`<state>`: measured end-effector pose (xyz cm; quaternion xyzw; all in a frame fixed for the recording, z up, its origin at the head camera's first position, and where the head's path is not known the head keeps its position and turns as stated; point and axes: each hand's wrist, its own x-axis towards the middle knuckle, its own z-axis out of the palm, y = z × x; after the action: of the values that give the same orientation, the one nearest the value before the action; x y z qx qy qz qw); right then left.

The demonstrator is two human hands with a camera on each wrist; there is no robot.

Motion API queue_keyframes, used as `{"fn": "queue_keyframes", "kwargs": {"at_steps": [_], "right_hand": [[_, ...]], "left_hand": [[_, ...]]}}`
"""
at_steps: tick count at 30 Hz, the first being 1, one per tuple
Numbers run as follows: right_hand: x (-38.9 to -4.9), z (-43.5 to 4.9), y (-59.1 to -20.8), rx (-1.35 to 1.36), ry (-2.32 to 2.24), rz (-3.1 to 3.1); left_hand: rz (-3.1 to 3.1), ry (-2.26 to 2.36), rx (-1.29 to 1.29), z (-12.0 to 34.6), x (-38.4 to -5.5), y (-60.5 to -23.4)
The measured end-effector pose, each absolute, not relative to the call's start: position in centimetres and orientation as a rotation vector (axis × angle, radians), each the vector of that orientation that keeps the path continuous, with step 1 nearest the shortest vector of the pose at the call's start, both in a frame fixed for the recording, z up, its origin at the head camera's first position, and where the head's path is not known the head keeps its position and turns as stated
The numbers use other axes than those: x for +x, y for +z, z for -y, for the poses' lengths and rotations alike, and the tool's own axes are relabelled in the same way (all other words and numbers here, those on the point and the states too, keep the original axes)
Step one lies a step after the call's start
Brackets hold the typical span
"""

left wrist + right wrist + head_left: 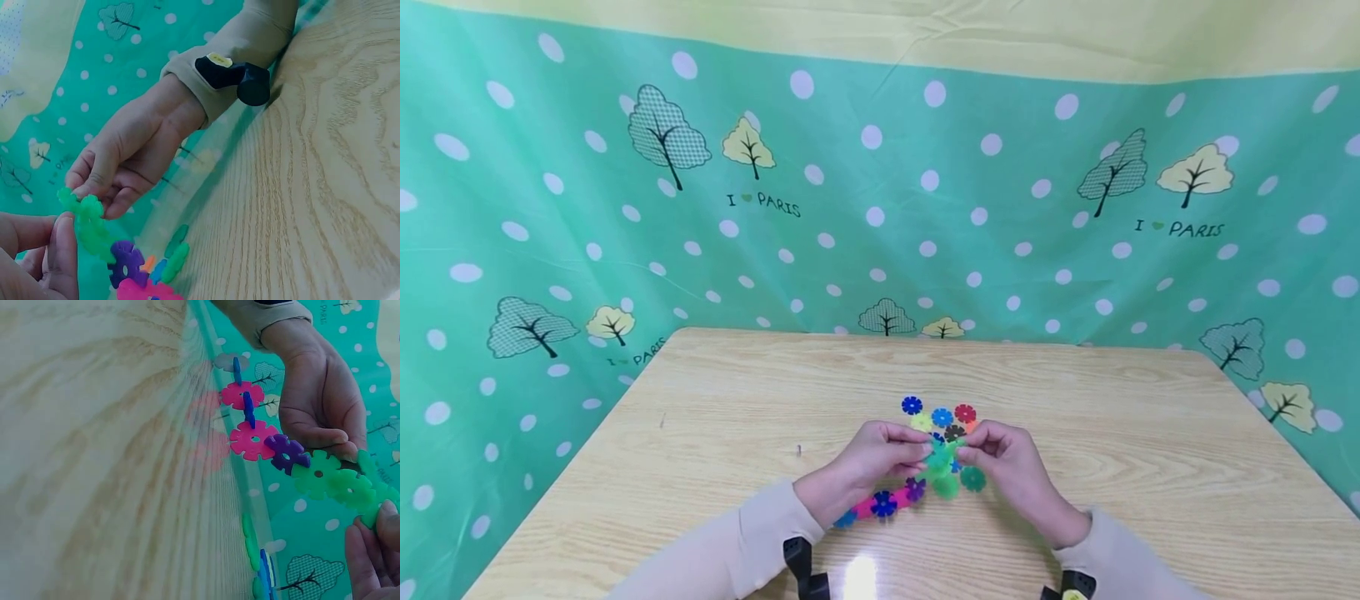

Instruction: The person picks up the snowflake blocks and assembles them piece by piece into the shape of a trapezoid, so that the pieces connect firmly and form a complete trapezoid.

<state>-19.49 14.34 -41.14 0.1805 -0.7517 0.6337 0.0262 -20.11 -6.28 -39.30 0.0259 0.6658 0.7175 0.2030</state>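
Note:
Both hands meet at a chain of slotted snowflake discs. My left hand (868, 458) pinches the chain's green discs (319, 475) between thumb and fingers. From the other side, my right hand (1018, 471) pinches a green disc (90, 206) at the same end. Beyond the green part the chain runs on through a purple disc (287, 454), pink discs (253, 440) and blue discs (249, 409), slanting toward the lower left in the head view. Fingers partly cover the green discs there.
Loose discs lie on the wooden table (737, 400) just beyond and beside the hands: dark blue (912, 405), blue (942, 417), red (965, 413), dark brown (954, 432), yellow (921, 422) and green (973, 478). A green dotted curtain (850, 183) hangs behind the table.

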Motion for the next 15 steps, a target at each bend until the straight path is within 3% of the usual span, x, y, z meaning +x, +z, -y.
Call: {"fn": "queue_keyframes", "kwargs": {"at_steps": [7,15], "right_hand": [[-19.3,-14.1,-40.9,0.511,1.972,2.337],[-19.7,-14.4,-40.7,0.527,1.956,2.444]], "left_hand": [[-1.873,1.984,0.067,6.4,-20.1,-39.0],[-2.043,1.762,0.279,7.6,-20.7,-38.7]]}}
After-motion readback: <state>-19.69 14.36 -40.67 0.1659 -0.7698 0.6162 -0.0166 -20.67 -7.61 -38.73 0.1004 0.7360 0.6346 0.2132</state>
